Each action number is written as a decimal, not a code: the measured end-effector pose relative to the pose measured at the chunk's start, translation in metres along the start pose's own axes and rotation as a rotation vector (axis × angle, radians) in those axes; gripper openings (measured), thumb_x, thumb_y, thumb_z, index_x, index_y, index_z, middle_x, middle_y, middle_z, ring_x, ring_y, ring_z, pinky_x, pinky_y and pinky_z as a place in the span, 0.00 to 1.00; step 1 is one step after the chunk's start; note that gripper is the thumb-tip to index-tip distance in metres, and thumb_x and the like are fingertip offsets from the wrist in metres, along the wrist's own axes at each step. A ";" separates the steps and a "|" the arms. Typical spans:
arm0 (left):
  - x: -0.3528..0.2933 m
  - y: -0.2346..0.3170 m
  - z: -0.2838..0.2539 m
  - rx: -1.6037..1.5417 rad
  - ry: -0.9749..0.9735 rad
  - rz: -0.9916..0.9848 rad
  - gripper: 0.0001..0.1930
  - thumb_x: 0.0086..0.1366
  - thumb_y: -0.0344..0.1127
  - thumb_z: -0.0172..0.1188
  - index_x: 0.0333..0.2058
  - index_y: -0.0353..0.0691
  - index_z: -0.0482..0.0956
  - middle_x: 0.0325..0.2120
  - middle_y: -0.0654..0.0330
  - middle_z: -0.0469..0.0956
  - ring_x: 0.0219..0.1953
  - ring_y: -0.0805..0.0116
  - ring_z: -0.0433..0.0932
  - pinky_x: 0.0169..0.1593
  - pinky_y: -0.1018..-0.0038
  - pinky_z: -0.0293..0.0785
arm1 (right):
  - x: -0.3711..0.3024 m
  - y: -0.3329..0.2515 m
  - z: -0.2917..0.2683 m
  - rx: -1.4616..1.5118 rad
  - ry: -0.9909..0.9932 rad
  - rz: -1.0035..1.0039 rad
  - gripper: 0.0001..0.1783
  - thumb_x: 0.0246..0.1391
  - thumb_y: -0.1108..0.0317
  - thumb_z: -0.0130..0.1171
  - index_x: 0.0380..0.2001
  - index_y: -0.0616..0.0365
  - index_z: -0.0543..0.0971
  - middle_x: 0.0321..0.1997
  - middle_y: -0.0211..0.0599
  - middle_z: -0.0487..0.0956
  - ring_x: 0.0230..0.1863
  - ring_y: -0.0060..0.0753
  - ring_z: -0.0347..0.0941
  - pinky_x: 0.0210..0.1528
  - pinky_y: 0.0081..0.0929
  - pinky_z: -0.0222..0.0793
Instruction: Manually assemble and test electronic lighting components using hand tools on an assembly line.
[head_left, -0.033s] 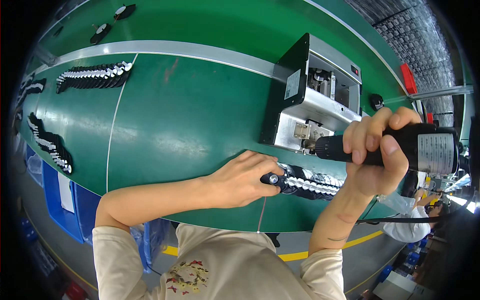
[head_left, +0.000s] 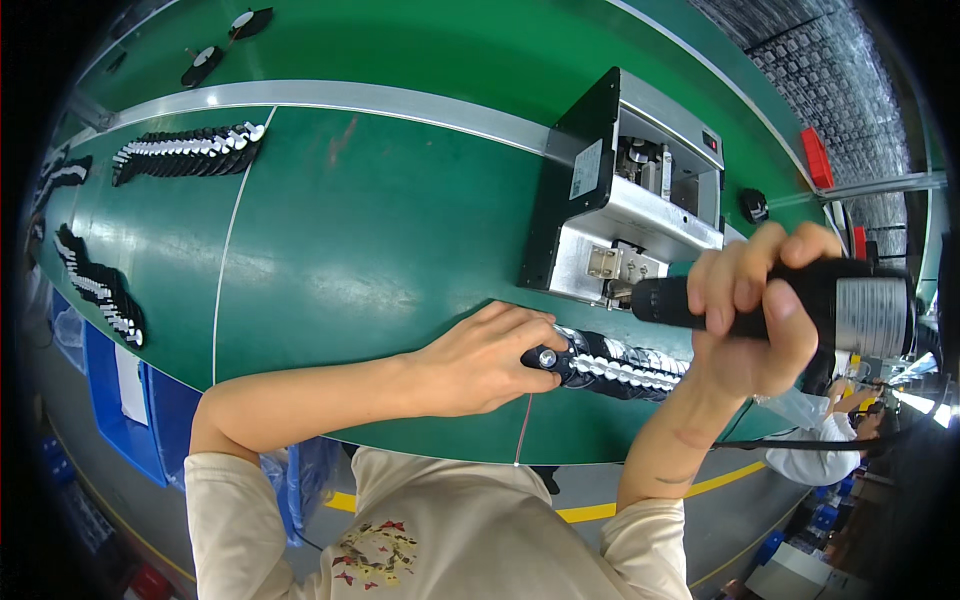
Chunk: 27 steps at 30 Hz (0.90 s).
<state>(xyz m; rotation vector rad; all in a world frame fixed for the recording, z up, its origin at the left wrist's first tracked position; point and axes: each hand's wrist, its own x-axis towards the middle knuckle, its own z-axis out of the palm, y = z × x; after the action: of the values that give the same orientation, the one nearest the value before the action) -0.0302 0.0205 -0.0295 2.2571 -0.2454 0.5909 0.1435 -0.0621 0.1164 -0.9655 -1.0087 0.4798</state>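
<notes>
My right hand (head_left: 755,305) is wrapped round a black electric screwdriver (head_left: 665,302), held tilted with its nose pointing left. The bit end is at the front of a silver and black bench machine (head_left: 640,220), beside its small metal bracket; whether it touches cannot be told. My left hand (head_left: 495,358) rests on the bench, thumb and fingers closed round a black part (head_left: 540,357) with a round silver spot. That part sits at the left end of a row of black-and-white parts (head_left: 630,367) lying close together below the machine.
More rows of black-and-white parts lie at the far left (head_left: 190,150) and near left (head_left: 100,285) of the green bench (head_left: 380,230). Blue bins (head_left: 120,400) stand beyond its left edge. A black cable (head_left: 780,440) hangs at right, near another person (head_left: 820,450).
My right hand and the screwdriver have shifted very slightly and look blurred. My left hand and the row of parts stay in place.
</notes>
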 end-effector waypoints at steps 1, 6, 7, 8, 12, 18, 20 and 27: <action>-0.001 0.000 0.000 -0.007 0.010 -0.003 0.11 0.51 0.32 0.62 0.35 0.48 0.82 0.46 0.60 0.71 0.53 0.58 0.69 0.53 0.62 0.65 | -0.006 -0.005 -0.001 0.022 -0.013 0.008 0.18 0.50 0.67 0.55 0.43 0.58 0.65 0.22 0.34 0.65 0.13 0.23 0.60 0.21 0.27 0.61; 0.001 0.002 0.001 0.007 0.020 0.007 0.11 0.50 0.31 0.62 0.34 0.46 0.83 0.45 0.59 0.72 0.53 0.59 0.69 0.54 0.63 0.65 | -0.046 -0.017 0.000 0.079 -0.045 0.028 0.21 0.50 0.71 0.61 0.44 0.56 0.63 0.23 0.36 0.68 0.13 0.29 0.64 0.19 0.32 0.66; 0.001 0.001 0.000 0.014 0.015 0.009 0.11 0.49 0.30 0.62 0.34 0.46 0.84 0.44 0.58 0.72 0.53 0.59 0.69 0.54 0.63 0.64 | -0.054 -0.019 0.001 0.081 -0.019 0.051 0.22 0.48 0.70 0.62 0.43 0.56 0.62 0.23 0.36 0.69 0.13 0.29 0.64 0.19 0.33 0.67; 0.001 0.001 0.000 0.026 0.016 0.011 0.10 0.50 0.31 0.62 0.34 0.47 0.84 0.44 0.59 0.72 0.53 0.58 0.70 0.54 0.63 0.65 | -0.059 -0.017 0.002 0.088 -0.005 0.052 0.22 0.48 0.70 0.63 0.42 0.56 0.62 0.23 0.37 0.69 0.12 0.29 0.64 0.19 0.33 0.67; 0.000 0.001 0.000 0.057 0.022 0.016 0.10 0.50 0.33 0.64 0.34 0.49 0.85 0.44 0.60 0.73 0.52 0.56 0.71 0.54 0.62 0.67 | -0.068 -0.009 0.006 0.089 0.017 0.081 0.22 0.48 0.71 0.62 0.42 0.57 0.62 0.23 0.37 0.69 0.13 0.29 0.65 0.19 0.32 0.67; 0.000 0.000 -0.001 0.018 0.009 0.002 0.13 0.48 0.33 0.66 0.35 0.49 0.84 0.45 0.58 0.72 0.54 0.55 0.70 0.55 0.61 0.66 | -0.077 -0.007 0.020 -0.005 0.034 0.058 0.20 0.47 0.72 0.65 0.39 0.58 0.65 0.21 0.37 0.70 0.16 0.30 0.67 0.21 0.33 0.69; 0.000 0.001 -0.004 -0.001 -0.013 -0.008 0.13 0.47 0.32 0.66 0.36 0.48 0.84 0.46 0.58 0.72 0.55 0.55 0.69 0.55 0.61 0.66 | -0.076 -0.005 0.015 -0.024 -0.133 0.010 0.19 0.47 0.71 0.66 0.36 0.59 0.65 0.21 0.38 0.71 0.16 0.30 0.68 0.20 0.32 0.71; 0.002 0.006 -0.008 -0.042 -0.065 -0.049 0.15 0.44 0.31 0.67 0.35 0.47 0.84 0.49 0.56 0.69 0.52 0.55 0.70 0.53 0.60 0.67 | -0.075 0.005 0.018 -0.101 -0.214 -0.049 0.19 0.45 0.73 0.62 0.35 0.57 0.62 0.18 0.34 0.68 0.12 0.24 0.64 0.16 0.27 0.68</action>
<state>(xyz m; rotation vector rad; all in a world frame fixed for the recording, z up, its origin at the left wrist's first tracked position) -0.0329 0.0225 -0.0198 2.2373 -0.2317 0.4823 0.0924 -0.1064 0.0793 -0.9910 -1.2569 0.5023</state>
